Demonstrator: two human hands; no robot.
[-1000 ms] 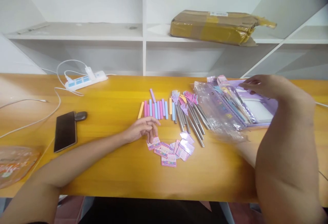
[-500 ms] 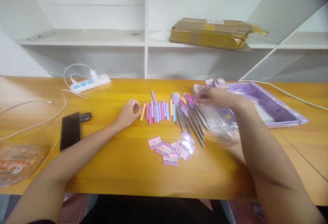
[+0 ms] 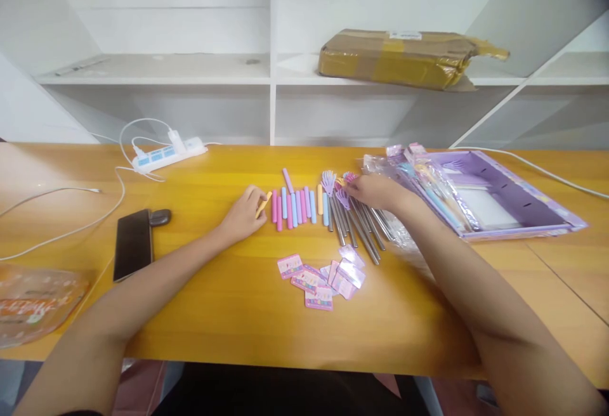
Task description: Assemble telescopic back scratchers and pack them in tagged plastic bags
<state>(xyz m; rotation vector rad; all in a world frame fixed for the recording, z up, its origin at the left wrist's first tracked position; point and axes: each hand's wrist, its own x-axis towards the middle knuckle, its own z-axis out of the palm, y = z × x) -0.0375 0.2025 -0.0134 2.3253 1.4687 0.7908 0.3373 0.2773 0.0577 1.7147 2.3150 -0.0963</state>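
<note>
My left hand [image 3: 243, 216] pinches a yellow-orange handle sleeve [image 3: 263, 205], its upper end tilted right, at the left end of a row of similar sleeves. Pink, lilac and blue sleeves [image 3: 294, 208] lie side by side there, with one lilac sleeve set higher up. To their right is a fanned bunch of back scratchers with metal rods [image 3: 364, 229] and small hand-shaped plastic heads [image 3: 328, 181]. Over the pink and orange heads, my right hand [image 3: 375, 191] has its fingers closed on a back scratcher; its fingertips are partly hidden.
Printed cards [image 3: 311, 281] lie scattered nearer me. Right of the scratchers are plastic-wrapped packs [image 3: 435, 191] and an open purple box [image 3: 533, 203]. A phone [image 3: 133, 245], a power strip [image 3: 169, 153] and a plastic bag [image 3: 40, 305] lie left. A taped carton [image 3: 394, 61] rests on the shelf.
My left hand has taken up the yellow-orange sleeve that lay at the row's left end. My right hand has moved left onto the scratcher heads, uncovering the wrapped packs.
</note>
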